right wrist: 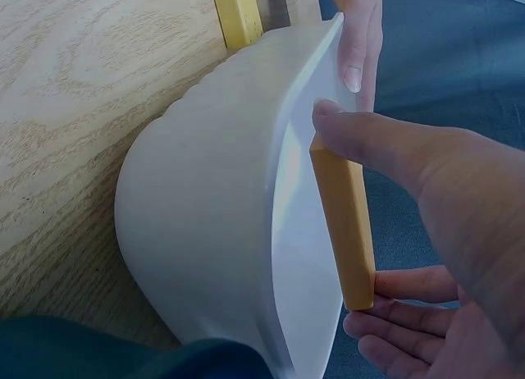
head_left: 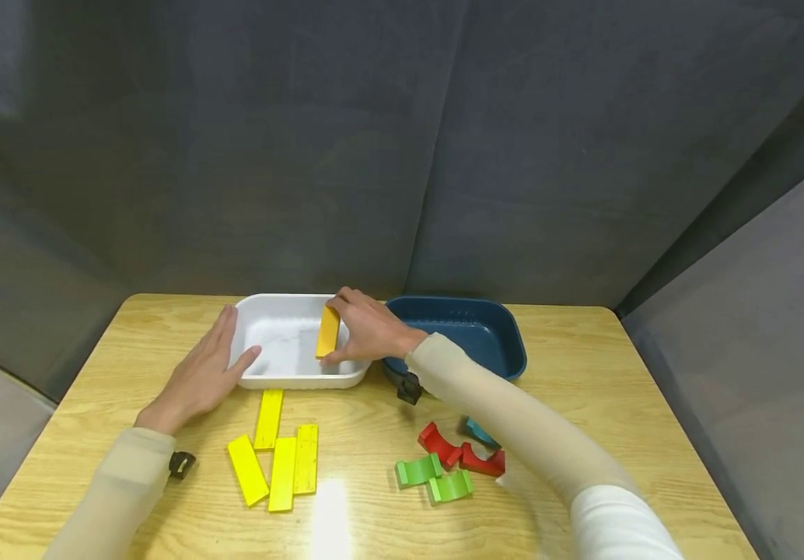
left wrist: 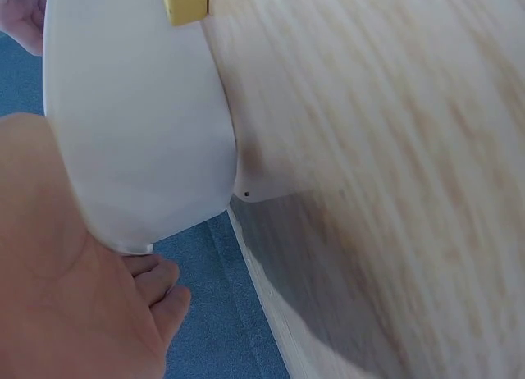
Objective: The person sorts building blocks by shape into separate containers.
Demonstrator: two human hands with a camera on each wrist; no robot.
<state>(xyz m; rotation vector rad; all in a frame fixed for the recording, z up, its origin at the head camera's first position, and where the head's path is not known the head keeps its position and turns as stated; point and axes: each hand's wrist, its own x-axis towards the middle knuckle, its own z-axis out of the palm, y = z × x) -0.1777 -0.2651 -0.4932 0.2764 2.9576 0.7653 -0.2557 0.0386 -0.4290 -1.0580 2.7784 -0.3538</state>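
My right hand (head_left: 372,327) pinches an orange-yellow rectangular block (head_left: 328,332) by its two ends, over the right part of a white tray (head_left: 304,383). From the right wrist view, the thumb is on one end of the block (right wrist: 344,223) and fingertips are on the other. Flat against the left end of the tray lies my left hand (head_left: 202,373), its fingers straight and its thumb spread over the front rim. The palm (left wrist: 66,272) is right at the tray's end wall in the left wrist view.
Several yellow flat blocks (head_left: 283,474) lie in front of the white tray. Right of it stands a dark blue tray (head_left: 517,342), partly behind my right forearm. Red arched blocks (head_left: 438,445), green arched blocks (head_left: 419,471) and a teal piece (head_left: 480,432) lie nearer. A dark curtain (head_left: 304,155) hangs behind.
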